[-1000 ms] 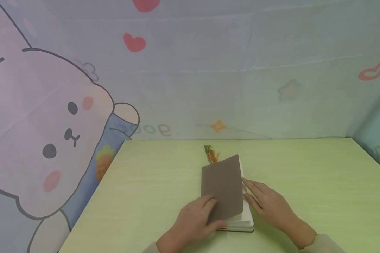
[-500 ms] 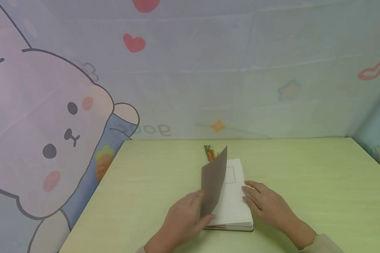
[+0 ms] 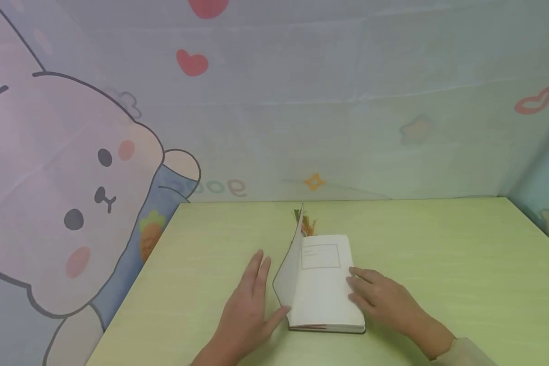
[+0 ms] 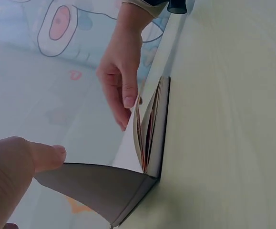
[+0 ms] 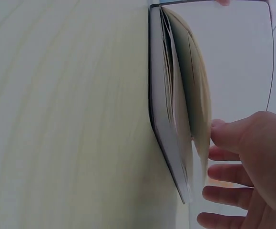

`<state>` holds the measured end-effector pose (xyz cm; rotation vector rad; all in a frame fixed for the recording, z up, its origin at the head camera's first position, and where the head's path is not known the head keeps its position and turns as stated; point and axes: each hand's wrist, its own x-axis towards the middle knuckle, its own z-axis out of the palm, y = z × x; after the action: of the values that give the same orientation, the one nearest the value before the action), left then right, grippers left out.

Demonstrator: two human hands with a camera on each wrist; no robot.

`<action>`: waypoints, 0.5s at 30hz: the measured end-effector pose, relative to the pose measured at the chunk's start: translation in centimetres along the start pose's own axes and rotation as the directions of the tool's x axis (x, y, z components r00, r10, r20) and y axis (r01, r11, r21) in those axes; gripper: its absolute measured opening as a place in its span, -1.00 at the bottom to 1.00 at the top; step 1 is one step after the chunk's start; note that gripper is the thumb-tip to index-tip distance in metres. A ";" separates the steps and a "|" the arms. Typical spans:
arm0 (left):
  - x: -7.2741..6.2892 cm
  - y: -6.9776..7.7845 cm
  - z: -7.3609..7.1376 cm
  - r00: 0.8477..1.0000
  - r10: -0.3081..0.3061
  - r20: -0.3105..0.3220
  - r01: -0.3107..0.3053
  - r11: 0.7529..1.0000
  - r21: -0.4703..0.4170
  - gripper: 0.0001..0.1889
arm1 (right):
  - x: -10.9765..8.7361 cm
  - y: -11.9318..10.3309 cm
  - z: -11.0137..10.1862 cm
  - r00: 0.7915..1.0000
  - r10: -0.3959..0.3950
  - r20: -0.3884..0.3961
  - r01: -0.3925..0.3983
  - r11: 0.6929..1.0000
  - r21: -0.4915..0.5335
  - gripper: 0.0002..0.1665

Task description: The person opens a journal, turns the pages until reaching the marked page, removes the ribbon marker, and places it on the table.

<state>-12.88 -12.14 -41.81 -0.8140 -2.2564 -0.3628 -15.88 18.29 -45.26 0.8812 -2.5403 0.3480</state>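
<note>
While the notebook (image 3: 327,300) lies on the worktop (image 3: 439,239), its brown cover (image 3: 287,284) standing up at the left, we find the left hand (image 3: 244,307) extended, fingers straight, thumb touching the cover. We note the right hand (image 3: 386,301) relaxed, holding nothing, fingertips touching the pages (image 3: 322,282); an orange-and-green tassel (image 3: 308,226) shows beyond.

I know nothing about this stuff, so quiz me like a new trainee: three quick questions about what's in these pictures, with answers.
1. True or false: the book lies fully shut.
2. Which hand is nearer the raised cover?
3. Fill in: green and ____ strands show in the tassel at the book's far end.

Key:
1. False; the cover stands up from the page.
2. The left hand.
3. Orange.
</note>
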 end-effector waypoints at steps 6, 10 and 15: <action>-0.1 -0.8 -0.7 0.998 0.045 -0.039 -0.046 0.999 -0.017 -0.05 | -0.2 -0.1 0.2 0.994 0.033 0.106 -0.035 0.999 0.011 -0.53; -0.2 -1.3 -1.2 0.997 0.075 -0.027 -0.075 0.997 0.027 -0.11 | -0.4 -0.1 0.1 0.984 0.040 0.174 -0.051 0.997 0.059 -0.46; -0.6 -1.7 -1.5 0.995 0.060 0.079 -0.069 0.990 0.126 -0.02 | -0.5 0.0 -0.1 0.963 0.035 0.266 -0.065 0.992 0.106 -0.30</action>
<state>-12.88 -14.37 -41.17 -0.8430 -2.2898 -0.1577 -15.48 18.55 -45.41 0.9631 -2.8154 0.4201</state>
